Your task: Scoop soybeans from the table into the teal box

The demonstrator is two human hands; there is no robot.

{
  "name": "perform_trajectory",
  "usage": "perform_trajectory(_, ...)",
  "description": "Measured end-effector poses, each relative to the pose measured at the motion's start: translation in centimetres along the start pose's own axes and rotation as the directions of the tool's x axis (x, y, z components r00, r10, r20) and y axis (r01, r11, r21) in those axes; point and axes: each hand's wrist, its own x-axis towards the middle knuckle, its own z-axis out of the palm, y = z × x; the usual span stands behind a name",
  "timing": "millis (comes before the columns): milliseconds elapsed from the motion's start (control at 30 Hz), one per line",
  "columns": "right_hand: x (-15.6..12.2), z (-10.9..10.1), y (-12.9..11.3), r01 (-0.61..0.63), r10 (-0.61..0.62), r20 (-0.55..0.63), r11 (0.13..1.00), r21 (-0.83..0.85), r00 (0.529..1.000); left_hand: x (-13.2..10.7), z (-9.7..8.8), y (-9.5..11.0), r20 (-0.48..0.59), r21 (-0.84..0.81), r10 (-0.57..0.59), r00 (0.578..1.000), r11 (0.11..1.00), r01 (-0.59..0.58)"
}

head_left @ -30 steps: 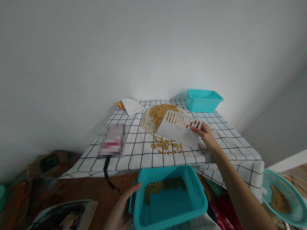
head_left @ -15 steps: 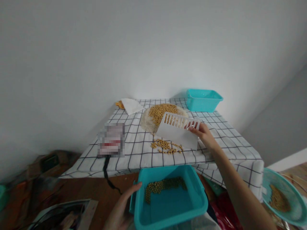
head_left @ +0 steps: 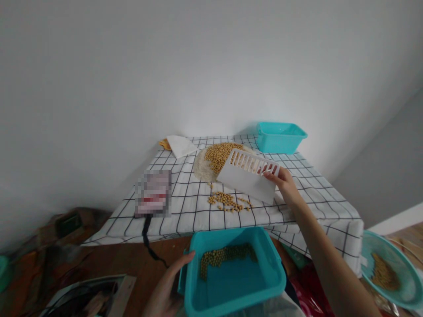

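Observation:
My right hand (head_left: 283, 182) grips the right end of a white slotted plastic scraper (head_left: 246, 178), which stands tilted on the checked tablecloth (head_left: 185, 207). Just in front of the scraper lies a small scatter of soybeans (head_left: 228, 201). Behind it a large heap of soybeans (head_left: 218, 155) rests on a patch of white rice (head_left: 201, 167). My left hand (head_left: 167, 288) holds the left wall of a teal tub (head_left: 264, 273) below the table's front edge, fingers curled round it. A band of soybeans lies in the tub.
A second teal tub (head_left: 280, 137) stands at the table's back right. White paper (head_left: 180, 145) lies at the back left, and a blurred-out item (head_left: 153, 193) near the left edge. A teal round sieve (head_left: 390, 275) with beans sits low on the right. Clutter covers the floor at left.
My right hand has lifted the scraper and moved it back a little toward the big heap, leaving the small scatter of beans exposed in front. The left hand and tub stay put.

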Motion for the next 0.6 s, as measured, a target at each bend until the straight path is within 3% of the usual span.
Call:
perform_trajectory(167, -0.1, 0.2, -0.4, -0.032, 0.031, 0.021, 0.996, 0.078, 0.999, 0.1, 0.2, 0.4, -0.005, 0.007, -0.057, 0.998, 0.998, 0.057)
perform_trajectory(267, -0.7, -0.5, -0.5, -0.043, 0.048, -0.046, 0.994, 0.100, 0.998, 0.3, 0.3, 0.6, 0.026, -0.014, -0.127, 0.991, 0.992, 0.128)
perform_trajectory(400, -3.1, -3.6, -0.6, -0.085, 0.108, -0.173, 0.987, 0.135, 0.979, 0.0, -0.2, -0.2, 0.017, -0.103, -0.075, 0.997, 0.992, 0.076)
perform_trajectory(500, -5.8, -6.8, -0.8, -0.122, 0.149, -0.198, 0.982, 0.142, 0.969, -0.2, -0.2, -0.3, -0.015, -0.199, -0.106, 0.994, 0.975, 0.101)
perform_trajectory(600, -8.0, -9.3, -0.7, -0.186, 0.203, -0.224, 0.978, 0.098, 0.953, 0.0, 0.7, 0.2, -0.008, -0.194, -0.146, 0.989, 0.971, 0.142)
